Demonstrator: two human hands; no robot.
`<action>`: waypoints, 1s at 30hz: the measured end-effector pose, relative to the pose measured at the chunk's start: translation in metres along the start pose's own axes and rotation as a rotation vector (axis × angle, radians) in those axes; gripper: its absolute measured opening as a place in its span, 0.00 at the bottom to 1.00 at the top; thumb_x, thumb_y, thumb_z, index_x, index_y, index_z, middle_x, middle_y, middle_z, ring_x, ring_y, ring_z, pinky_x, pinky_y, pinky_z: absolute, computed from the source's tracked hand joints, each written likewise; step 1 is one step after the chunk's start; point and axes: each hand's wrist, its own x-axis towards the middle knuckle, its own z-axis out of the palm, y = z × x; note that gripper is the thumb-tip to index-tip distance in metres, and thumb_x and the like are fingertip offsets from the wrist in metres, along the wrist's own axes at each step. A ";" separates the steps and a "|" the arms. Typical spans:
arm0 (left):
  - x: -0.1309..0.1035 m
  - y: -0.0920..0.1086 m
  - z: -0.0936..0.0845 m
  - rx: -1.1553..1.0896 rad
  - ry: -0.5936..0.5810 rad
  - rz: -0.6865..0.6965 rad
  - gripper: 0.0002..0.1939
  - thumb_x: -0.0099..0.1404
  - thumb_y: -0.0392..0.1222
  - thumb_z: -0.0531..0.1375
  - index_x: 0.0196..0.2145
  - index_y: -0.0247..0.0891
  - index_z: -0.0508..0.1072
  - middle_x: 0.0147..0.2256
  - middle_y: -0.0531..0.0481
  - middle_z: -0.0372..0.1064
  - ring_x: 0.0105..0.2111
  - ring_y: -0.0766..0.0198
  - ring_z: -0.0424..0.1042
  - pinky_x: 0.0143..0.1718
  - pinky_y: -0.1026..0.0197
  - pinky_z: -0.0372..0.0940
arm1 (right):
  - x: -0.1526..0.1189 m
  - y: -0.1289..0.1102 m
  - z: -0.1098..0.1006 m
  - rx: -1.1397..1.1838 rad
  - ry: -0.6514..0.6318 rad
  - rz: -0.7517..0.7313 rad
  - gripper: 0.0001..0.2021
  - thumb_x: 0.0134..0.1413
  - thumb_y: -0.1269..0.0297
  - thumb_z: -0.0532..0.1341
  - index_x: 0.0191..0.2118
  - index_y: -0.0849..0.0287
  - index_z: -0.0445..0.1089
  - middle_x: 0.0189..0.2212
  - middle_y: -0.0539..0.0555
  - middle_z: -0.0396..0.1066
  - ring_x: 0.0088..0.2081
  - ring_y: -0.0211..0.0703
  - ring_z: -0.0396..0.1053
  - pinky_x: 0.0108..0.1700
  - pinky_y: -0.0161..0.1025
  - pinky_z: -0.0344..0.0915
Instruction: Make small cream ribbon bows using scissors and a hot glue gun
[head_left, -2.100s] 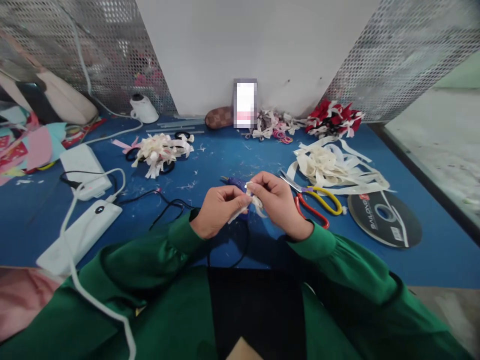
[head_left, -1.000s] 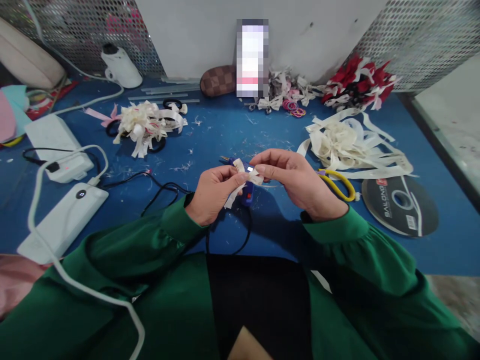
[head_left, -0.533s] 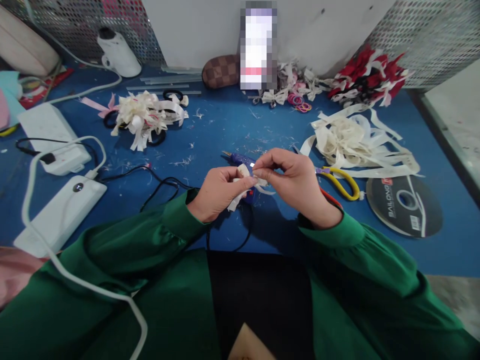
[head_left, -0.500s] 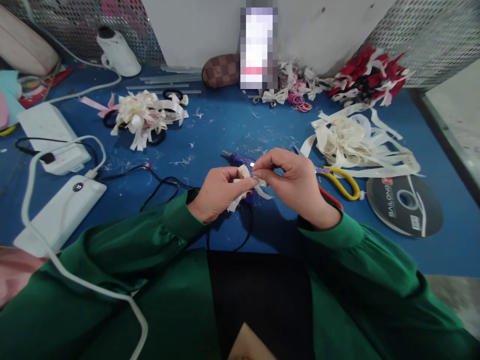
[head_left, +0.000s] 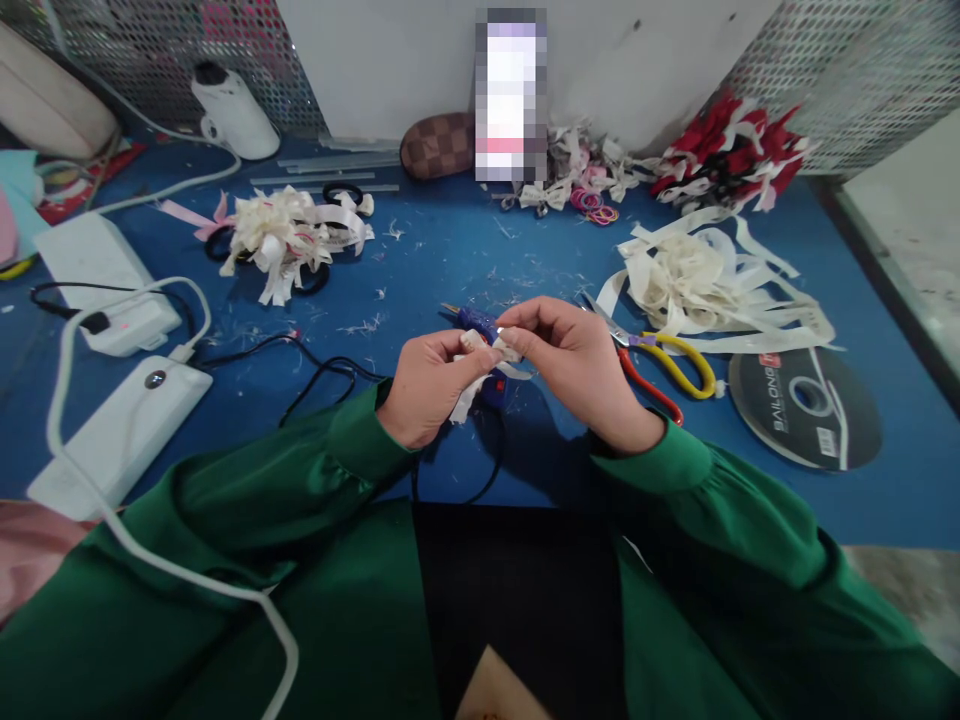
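Two hands, left hand (head_left: 427, 388) and right hand (head_left: 585, 370), pinch a bunched cream ribbon (head_left: 465, 398) over the near middle of the bench (head_left: 420, 260), seemingly half done, while bows (head_left: 274, 235) at left look finished and loose ribbon (head_left: 694, 275) at right looks unused.

Right across the blue bench (head_left: 420, 270) they lay: glue gun (head_left: 472, 319), red-and-yellow scissors (head_left: 643, 341), tangled cream ribbon (head_left: 694, 275), black reel (head_left: 780, 430)!

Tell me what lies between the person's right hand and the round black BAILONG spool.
The head view shows red-and-yellow-handled metal scissors on the blue tabletop beside the right hand, then a small white bit nearer the spool.
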 end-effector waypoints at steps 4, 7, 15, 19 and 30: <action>0.002 0.002 -0.002 -0.045 0.040 0.020 0.16 0.54 0.45 0.73 0.20 0.36 0.73 0.18 0.55 0.63 0.19 0.73 0.56 0.21 0.65 0.50 | 0.004 0.000 -0.004 0.185 -0.092 0.168 0.12 0.55 0.55 0.68 0.36 0.59 0.73 0.30 0.51 0.75 0.32 0.39 0.71 0.35 0.37 0.67; 0.004 0.003 -0.002 -0.067 0.039 0.008 0.15 0.53 0.45 0.73 0.20 0.36 0.74 0.18 0.55 0.64 0.18 0.73 0.57 0.21 0.66 0.51 | 0.002 0.000 -0.004 0.156 -0.117 0.187 0.13 0.55 0.55 0.69 0.30 0.60 0.73 0.25 0.48 0.71 0.28 0.36 0.65 0.31 0.36 0.61; 0.007 0.000 -0.004 -0.163 -0.019 -0.100 0.15 0.51 0.47 0.74 0.20 0.36 0.75 0.19 0.53 0.66 0.20 0.71 0.60 0.22 0.66 0.53 | -0.012 -0.009 0.005 -0.195 0.060 -0.158 0.11 0.57 0.67 0.64 0.24 0.58 0.68 0.21 0.47 0.66 0.26 0.36 0.62 0.31 0.37 0.58; 0.007 0.000 -0.005 -0.139 -0.005 -0.022 0.14 0.53 0.45 0.73 0.20 0.36 0.75 0.19 0.54 0.66 0.21 0.71 0.61 0.24 0.66 0.55 | -0.011 -0.007 0.005 -0.162 0.082 -0.075 0.13 0.58 0.65 0.64 0.23 0.58 0.66 0.20 0.46 0.65 0.24 0.35 0.60 0.28 0.36 0.57; 0.004 0.000 -0.003 -0.087 -0.026 -0.046 0.14 0.55 0.49 0.73 0.24 0.35 0.79 0.22 0.53 0.69 0.22 0.71 0.62 0.24 0.66 0.57 | -0.008 -0.001 0.007 -0.052 0.127 -0.008 0.06 0.57 0.65 0.66 0.30 0.57 0.80 0.27 0.49 0.75 0.30 0.38 0.68 0.35 0.38 0.64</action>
